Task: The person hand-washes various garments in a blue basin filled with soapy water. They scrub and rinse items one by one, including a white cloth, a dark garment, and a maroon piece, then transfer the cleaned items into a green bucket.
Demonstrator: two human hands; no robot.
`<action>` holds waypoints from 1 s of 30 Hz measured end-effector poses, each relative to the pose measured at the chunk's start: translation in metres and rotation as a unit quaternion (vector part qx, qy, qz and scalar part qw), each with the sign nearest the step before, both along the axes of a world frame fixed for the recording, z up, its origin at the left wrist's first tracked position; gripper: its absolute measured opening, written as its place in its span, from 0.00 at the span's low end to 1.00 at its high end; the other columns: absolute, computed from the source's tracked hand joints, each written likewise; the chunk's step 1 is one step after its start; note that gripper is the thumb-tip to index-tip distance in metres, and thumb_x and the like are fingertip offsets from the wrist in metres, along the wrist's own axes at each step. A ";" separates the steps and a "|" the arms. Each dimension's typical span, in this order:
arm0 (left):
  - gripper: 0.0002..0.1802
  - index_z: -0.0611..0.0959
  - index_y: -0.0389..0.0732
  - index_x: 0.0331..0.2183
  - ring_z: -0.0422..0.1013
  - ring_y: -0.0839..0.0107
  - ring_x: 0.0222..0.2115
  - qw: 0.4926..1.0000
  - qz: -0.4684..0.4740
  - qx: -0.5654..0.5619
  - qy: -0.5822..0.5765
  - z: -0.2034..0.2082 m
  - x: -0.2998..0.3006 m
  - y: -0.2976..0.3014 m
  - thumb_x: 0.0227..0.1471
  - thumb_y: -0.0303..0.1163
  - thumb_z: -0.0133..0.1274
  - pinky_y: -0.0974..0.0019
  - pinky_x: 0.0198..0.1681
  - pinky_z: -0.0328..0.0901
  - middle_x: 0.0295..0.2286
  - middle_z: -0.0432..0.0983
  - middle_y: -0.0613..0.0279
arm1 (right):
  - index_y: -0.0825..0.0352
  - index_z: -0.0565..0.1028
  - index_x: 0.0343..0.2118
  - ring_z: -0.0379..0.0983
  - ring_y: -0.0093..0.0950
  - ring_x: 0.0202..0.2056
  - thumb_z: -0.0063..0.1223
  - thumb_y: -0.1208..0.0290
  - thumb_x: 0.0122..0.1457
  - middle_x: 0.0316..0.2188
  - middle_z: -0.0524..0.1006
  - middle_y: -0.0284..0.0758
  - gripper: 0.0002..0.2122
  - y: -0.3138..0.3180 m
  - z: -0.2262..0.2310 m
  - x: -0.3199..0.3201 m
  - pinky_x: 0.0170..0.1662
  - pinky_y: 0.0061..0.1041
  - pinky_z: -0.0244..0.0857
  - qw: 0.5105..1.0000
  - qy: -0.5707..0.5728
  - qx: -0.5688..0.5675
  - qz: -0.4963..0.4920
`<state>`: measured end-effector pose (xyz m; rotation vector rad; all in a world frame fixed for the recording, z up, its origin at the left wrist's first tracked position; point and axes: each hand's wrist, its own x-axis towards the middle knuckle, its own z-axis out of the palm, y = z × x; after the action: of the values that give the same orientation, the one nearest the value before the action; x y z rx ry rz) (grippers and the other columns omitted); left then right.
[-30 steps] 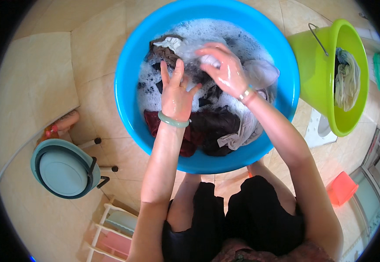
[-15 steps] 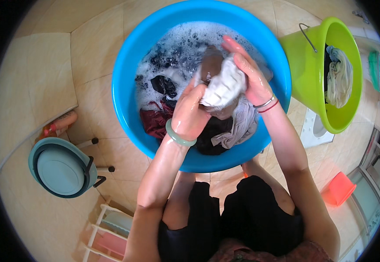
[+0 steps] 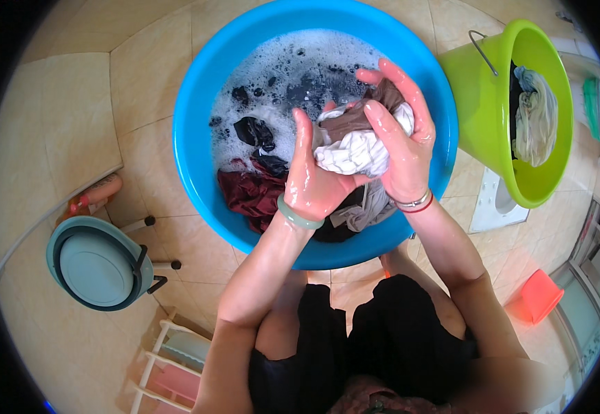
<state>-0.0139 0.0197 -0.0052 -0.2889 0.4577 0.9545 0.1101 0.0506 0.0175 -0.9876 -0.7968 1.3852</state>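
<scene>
Both my hands cup a bunched wet cloth point(image 3: 354, 153), white with thin dark stripes and with a brown part on top. My left hand point(image 3: 312, 186) supports it from below and the left, thumb pointing up, its other fingers mostly hidden beneath. My right hand point(image 3: 405, 157) wraps its right side, fingers curved over the brown part. Wet suds shine on both hands. They are above a big blue tub point(image 3: 193, 138) of foamy water. In the tub lie a maroon garment point(image 3: 248, 196), a black cloth point(image 3: 253, 131) and a pale grey cloth point(image 3: 376, 205).
A lime-green bucket point(image 3: 476, 103) containing pale and dark cloths point(image 3: 538, 121) stands right of the tub. On the left are a grey-blue folding basin point(image 3: 96, 272), an orange-pink bottle point(image 3: 100, 192) and a white rack point(image 3: 152, 369). A coral container point(image 3: 540, 297) is at right.
The cloth has been turned and gathered into a bundle, its brown part now on top. My left hand has rolled palm up beneath it; my right fingers have curled over it.
</scene>
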 end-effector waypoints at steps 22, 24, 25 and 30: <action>0.13 0.72 0.45 0.40 0.72 0.72 0.42 0.918 0.142 0.029 0.369 0.013 0.014 0.007 0.55 0.28 0.59 0.66 0.43 0.68 0.41 0.75 0.60 | 0.65 0.70 0.52 0.73 0.27 0.45 0.49 0.70 0.66 0.40 0.75 0.35 0.14 -0.011 -0.018 -0.007 0.49 0.27 0.68 0.981 0.106 -0.156 -0.043; 0.14 0.71 0.42 0.36 0.73 0.67 0.43 0.840 0.159 0.120 0.504 0.021 0.017 0.012 0.50 0.21 0.60 0.65 0.45 0.68 0.40 0.75 0.56 | 0.64 0.72 0.48 0.73 0.22 0.41 0.51 0.65 0.66 0.37 0.74 0.31 0.12 -0.012 -0.025 -0.011 0.45 0.24 0.68 0.950 0.231 -0.207 -0.040; 0.15 0.71 0.42 0.35 0.73 0.65 0.43 0.780 0.162 0.188 0.574 0.023 0.018 0.011 0.49 0.20 0.59 0.64 0.47 0.68 0.40 0.76 0.55 | 0.64 0.72 0.47 0.72 0.22 0.41 0.50 0.63 0.66 0.37 0.75 0.31 0.12 -0.012 -0.025 -0.013 0.45 0.24 0.68 0.933 0.273 -0.233 -0.028; 0.14 0.75 0.41 0.29 0.72 0.52 0.46 0.448 0.153 0.498 0.727 0.036 0.012 0.011 0.39 0.19 0.61 0.57 0.50 0.67 0.40 0.77 0.52 | 0.60 0.73 0.40 0.72 0.19 0.39 0.46 0.56 0.67 0.34 0.75 0.29 0.12 -0.008 -0.033 -0.012 0.44 0.23 0.67 0.795 0.514 -0.296 0.127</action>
<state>-0.0016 0.0304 0.0307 1.8218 1.3005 1.4951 0.0985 0.0430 -0.0155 -0.4029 0.3808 2.1500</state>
